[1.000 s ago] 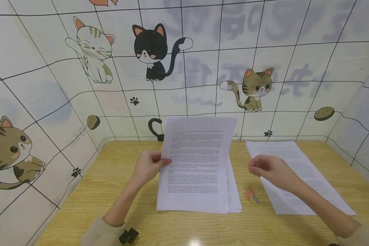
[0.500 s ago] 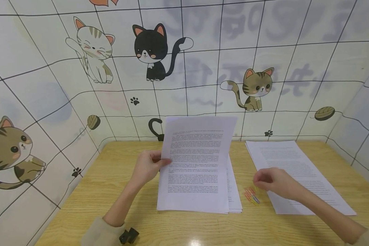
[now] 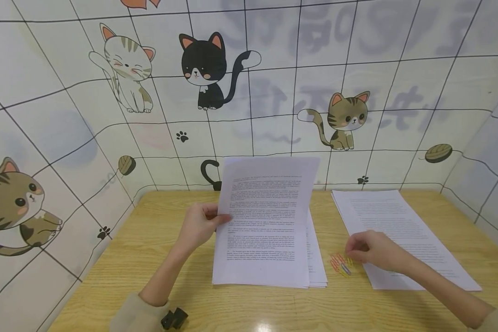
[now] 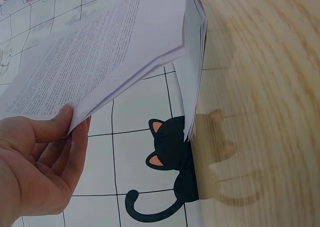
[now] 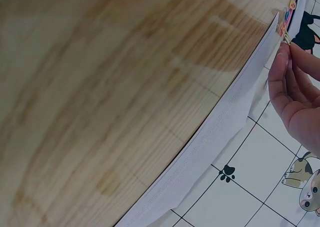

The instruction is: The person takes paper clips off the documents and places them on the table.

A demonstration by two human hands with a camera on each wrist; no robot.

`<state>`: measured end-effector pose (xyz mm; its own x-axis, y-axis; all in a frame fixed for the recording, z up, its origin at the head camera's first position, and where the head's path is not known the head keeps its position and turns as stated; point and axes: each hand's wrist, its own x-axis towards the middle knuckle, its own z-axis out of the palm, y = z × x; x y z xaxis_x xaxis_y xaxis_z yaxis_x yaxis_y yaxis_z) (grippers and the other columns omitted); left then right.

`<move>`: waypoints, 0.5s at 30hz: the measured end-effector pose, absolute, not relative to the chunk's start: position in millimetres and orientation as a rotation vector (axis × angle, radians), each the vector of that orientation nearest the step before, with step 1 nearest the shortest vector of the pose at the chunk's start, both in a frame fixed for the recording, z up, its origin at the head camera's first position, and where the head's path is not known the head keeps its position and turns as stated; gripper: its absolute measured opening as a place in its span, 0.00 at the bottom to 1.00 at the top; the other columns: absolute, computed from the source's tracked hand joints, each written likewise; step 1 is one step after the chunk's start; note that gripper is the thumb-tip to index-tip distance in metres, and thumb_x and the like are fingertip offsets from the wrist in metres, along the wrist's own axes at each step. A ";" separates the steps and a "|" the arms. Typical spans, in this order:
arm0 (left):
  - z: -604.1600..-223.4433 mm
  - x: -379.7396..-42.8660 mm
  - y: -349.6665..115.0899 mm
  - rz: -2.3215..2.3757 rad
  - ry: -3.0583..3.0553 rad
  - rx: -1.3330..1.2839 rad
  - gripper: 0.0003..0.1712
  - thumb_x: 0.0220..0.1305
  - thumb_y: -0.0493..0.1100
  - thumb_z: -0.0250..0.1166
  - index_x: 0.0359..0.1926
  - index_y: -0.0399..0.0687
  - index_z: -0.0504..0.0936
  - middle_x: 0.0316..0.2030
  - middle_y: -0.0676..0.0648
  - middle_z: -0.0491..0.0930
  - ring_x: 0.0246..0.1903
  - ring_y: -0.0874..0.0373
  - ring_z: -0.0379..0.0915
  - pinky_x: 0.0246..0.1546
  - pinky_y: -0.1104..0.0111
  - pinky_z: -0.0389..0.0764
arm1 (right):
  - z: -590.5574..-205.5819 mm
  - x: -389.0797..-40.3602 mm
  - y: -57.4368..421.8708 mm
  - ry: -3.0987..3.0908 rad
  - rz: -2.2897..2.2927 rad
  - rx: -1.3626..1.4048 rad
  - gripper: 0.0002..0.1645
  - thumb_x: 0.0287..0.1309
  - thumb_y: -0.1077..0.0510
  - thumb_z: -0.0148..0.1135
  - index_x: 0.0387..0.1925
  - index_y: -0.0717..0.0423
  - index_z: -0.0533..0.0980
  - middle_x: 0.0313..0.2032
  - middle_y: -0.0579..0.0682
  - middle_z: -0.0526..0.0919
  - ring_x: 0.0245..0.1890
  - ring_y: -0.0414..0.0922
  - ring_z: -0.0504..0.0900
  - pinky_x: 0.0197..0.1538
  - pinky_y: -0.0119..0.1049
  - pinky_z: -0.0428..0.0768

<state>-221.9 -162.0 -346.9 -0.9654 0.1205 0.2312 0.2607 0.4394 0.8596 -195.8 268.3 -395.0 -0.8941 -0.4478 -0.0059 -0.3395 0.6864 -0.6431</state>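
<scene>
My left hand [image 3: 197, 226] pinches the left edge of several printed sheets [image 3: 261, 221], lifted and tilted up from the table. In the left wrist view the thumb lies on the printed side of the sheets [image 4: 95, 57], with the fingers behind. More sheets [image 3: 317, 263] show beneath them on the right. My right hand [image 3: 375, 251] pinches a yellow paper clip [image 5: 286, 36] between thumb and fingertip. Just left of that hand, a small pile of coloured paper clips [image 3: 339, 264] lies on the table.
A second stack of printed paper [image 3: 402, 235] lies on the wooden table [image 3: 157, 258] at the right, partly under my right forearm. A wall covering with cartoon cats [image 3: 269, 110] rises behind the table's back edge.
My right hand has come down toward the paper clip pile and shifted slightly right. My left hand and its sheets have stayed still.
</scene>
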 end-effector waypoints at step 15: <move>-349.0 -223.4 -164.0 -1.590 -2.529 -0.363 0.11 0.59 0.30 0.71 0.44 0.35 0.89 0.34 0.43 0.88 0.30 0.53 0.85 0.30 0.67 0.83 | -398.8 -195.9 270.9 2.806 -0.928 -0.656 0.03 0.62 0.57 0.69 0.35 0.50 0.81 0.31 0.39 0.81 0.30 0.32 0.74 0.33 0.30 0.76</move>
<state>-223.4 -164.0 -349.0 -0.9624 0.1323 0.2374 0.2713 0.4151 0.8684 -195.9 270.9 -398.8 -0.8999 -0.4353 0.0264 -0.3651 0.7191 -0.5912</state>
